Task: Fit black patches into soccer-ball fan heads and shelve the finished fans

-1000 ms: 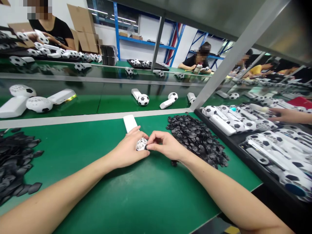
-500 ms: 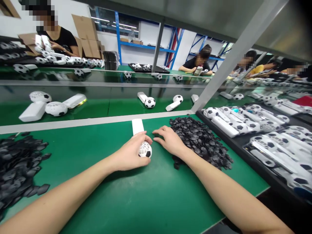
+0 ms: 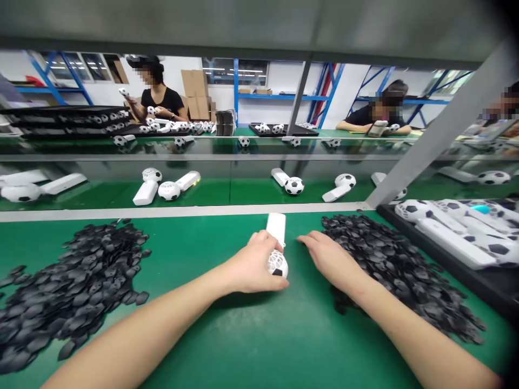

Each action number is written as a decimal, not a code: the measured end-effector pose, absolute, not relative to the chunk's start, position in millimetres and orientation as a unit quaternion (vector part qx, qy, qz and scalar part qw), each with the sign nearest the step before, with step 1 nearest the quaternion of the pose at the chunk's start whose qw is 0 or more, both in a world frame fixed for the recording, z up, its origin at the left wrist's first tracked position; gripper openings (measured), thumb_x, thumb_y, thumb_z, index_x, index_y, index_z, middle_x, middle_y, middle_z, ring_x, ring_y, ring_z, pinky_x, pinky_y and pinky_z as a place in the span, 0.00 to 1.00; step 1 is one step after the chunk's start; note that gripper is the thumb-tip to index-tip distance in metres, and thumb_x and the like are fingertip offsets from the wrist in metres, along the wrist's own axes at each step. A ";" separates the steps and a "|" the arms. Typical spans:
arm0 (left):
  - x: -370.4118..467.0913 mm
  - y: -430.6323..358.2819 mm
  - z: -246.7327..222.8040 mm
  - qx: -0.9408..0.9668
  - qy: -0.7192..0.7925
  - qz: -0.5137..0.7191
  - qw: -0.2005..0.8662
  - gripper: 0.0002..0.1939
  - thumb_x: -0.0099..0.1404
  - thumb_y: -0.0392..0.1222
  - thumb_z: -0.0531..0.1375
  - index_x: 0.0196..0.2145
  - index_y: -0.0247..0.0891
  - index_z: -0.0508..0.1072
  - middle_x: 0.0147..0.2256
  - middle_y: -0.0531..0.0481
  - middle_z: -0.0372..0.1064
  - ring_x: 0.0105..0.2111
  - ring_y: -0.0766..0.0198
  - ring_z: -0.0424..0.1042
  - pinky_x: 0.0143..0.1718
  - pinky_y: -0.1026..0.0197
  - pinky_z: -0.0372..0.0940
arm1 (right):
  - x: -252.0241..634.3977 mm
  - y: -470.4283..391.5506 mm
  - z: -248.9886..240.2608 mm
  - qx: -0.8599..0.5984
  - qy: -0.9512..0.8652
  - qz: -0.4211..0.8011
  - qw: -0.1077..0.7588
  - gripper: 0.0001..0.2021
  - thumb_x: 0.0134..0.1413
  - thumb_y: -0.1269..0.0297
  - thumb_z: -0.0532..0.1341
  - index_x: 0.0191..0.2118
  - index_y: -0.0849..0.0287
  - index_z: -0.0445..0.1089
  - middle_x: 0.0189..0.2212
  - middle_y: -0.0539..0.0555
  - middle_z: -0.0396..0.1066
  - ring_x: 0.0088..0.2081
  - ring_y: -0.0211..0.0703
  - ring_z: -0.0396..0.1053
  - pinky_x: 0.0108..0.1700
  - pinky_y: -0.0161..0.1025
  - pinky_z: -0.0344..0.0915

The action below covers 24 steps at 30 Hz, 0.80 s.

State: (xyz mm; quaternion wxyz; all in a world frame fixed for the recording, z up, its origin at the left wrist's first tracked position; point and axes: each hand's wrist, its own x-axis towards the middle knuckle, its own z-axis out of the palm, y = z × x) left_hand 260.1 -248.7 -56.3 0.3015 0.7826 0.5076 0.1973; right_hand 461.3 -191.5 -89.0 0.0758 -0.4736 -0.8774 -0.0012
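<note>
My left hand is closed round the ball-shaped head of a handheld fan. The head is patterned like a football, with a white grille on its upper side. Its flat white handle points away from me on the green worktop. To the right, my right hand hovers apart from the fan with its fingers stretched out. Nothing shows in it, though its palm side is hidden. Beside that hand spreads a pile of small flat black pieces.
A second black heap lies at left. Several similar fans rest on the belt behind the pale rail. A black tray of fans sits at right, by a slanting grey post. Co-workers sit across the line.
The view has swung left and levelled, so everything appears farther right. My left hand still grips the fan. My right hand has drawn slightly away from it, its fingers straighter.
</note>
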 end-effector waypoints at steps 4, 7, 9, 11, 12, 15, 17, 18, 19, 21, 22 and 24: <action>252.0 -244.1 -51.4 0.814 0.456 0.166 0.320 0.28 0.44 0.36 0.61 0.45 0.42 0.63 0.47 0.48 0.54 0.49 0.56 0.58 0.49 0.57 0.60 | 471.7 -187.9 -83.6 -0.468 -0.872 0.059 0.132 0.12 0.56 0.76 0.50 0.40 0.61 0.69 0.35 0.56 0.67 0.37 0.44 0.66 0.40 0.39 0.63; 249.8 -241.6 -48.9 0.785 0.499 0.151 0.334 0.30 0.43 0.39 0.63 0.47 0.41 0.63 0.46 0.47 0.54 0.46 0.55 0.60 0.47 0.55 0.61 | 474.9 -188.8 -74.9 -0.445 -0.855 0.120 0.238 0.08 0.54 0.74 0.55 0.36 0.60 0.70 0.33 0.53 0.69 0.35 0.42 0.67 0.40 0.38 0.63; 248.4 -239.9 -47.4 0.774 0.511 0.141 0.346 0.30 0.44 0.41 0.63 0.47 0.40 0.63 0.44 0.47 0.56 0.42 0.56 0.63 0.44 0.55 0.62 | 473.8 -192.5 -68.4 -0.421 -0.841 0.161 0.299 0.05 0.53 0.71 0.57 0.33 0.58 0.71 0.32 0.51 0.69 0.34 0.40 0.67 0.40 0.37 0.63; 246.4 -237.7 -46.7 0.782 0.493 0.141 0.353 0.29 0.46 0.39 0.62 0.48 0.41 0.62 0.43 0.48 0.57 0.40 0.58 0.64 0.43 0.56 0.62 | 470.6 -198.4 -62.9 -0.393 -0.835 0.204 0.328 0.04 0.53 0.70 0.58 0.33 0.58 0.71 0.32 0.51 0.69 0.34 0.39 0.66 0.40 0.36 0.63; 245.2 -236.5 -46.9 0.790 0.479 0.143 0.356 0.29 0.46 0.37 0.61 0.48 0.41 0.62 0.44 0.48 0.58 0.40 0.59 0.64 0.42 0.57 0.62 | 468.5 -201.7 -60.7 -0.380 -0.836 0.224 0.326 0.05 0.54 0.69 0.58 0.34 0.58 0.71 0.31 0.51 0.68 0.34 0.39 0.66 0.39 0.35 0.63; 241.8 -233.2 -48.8 0.809 0.436 0.146 0.365 0.29 0.47 0.34 0.58 0.49 0.42 0.61 0.45 0.49 0.57 0.41 0.59 0.64 0.41 0.59 0.62 | 462.4 -211.9 -55.8 -0.337 -0.858 0.268 0.279 0.09 0.57 0.70 0.54 0.41 0.57 0.69 0.31 0.51 0.68 0.34 0.38 0.65 0.40 0.35 0.62; 240.4 -232.0 -50.6 0.814 0.422 0.145 0.372 0.29 0.48 0.34 0.57 0.49 0.42 0.60 0.45 0.49 0.57 0.42 0.59 0.64 0.41 0.59 0.62 | 459.7 -217.7 -53.3 -0.312 -0.872 0.280 0.254 0.10 0.58 0.71 0.53 0.42 0.57 0.69 0.31 0.51 0.67 0.35 0.37 0.65 0.40 0.35 0.62; 240.1 -231.8 -51.3 0.815 0.419 0.144 0.374 0.29 0.48 0.33 0.57 0.49 0.42 0.60 0.45 0.49 0.57 0.42 0.59 0.64 0.42 0.59 0.62 | 458.8 -220.1 -52.2 -0.307 -0.874 0.286 0.247 0.09 0.57 0.72 0.53 0.40 0.58 0.69 0.32 0.51 0.68 0.35 0.37 0.65 0.40 0.34 0.62; 240.0 -231.7 -51.9 0.815 0.418 0.144 0.375 0.29 0.48 0.33 0.57 0.49 0.42 0.60 0.45 0.49 0.57 0.42 0.59 0.64 0.42 0.59 0.62 | 458.2 -222.1 -51.4 -0.309 -0.873 0.291 0.240 0.08 0.57 0.72 0.54 0.38 0.58 0.69 0.32 0.51 0.68 0.35 0.37 0.65 0.39 0.34 0.61; 240.4 -232.1 -52.2 0.815 0.418 0.145 0.374 0.29 0.48 0.33 0.56 0.49 0.42 0.60 0.45 0.49 0.56 0.42 0.59 0.64 0.42 0.59 0.62 | 457.8 -225.2 -50.6 -0.326 -0.870 0.298 0.219 0.05 0.55 0.73 0.55 0.36 0.59 0.67 0.32 0.50 0.69 0.34 0.37 0.66 0.38 0.33 0.61; 240.9 -232.4 -52.1 0.815 0.419 0.147 0.373 0.29 0.48 0.33 0.56 0.49 0.42 0.60 0.45 0.49 0.57 0.42 0.59 0.64 0.42 0.59 0.62 | 457.8 -226.2 -50.8 -0.330 -0.871 0.299 0.208 0.05 0.55 0.74 0.55 0.37 0.59 0.66 0.33 0.50 0.69 0.34 0.37 0.66 0.37 0.33 0.62; 242.0 -233.1 -51.5 0.813 0.422 0.150 0.372 0.28 0.47 0.32 0.56 0.48 0.42 0.61 0.45 0.49 0.57 0.42 0.59 0.64 0.41 0.60 0.62 | 457.9 -227.2 -51.9 -0.322 -0.881 0.289 0.192 0.08 0.56 0.74 0.54 0.40 0.59 0.65 0.35 0.51 0.69 0.35 0.37 0.66 0.38 0.34 0.62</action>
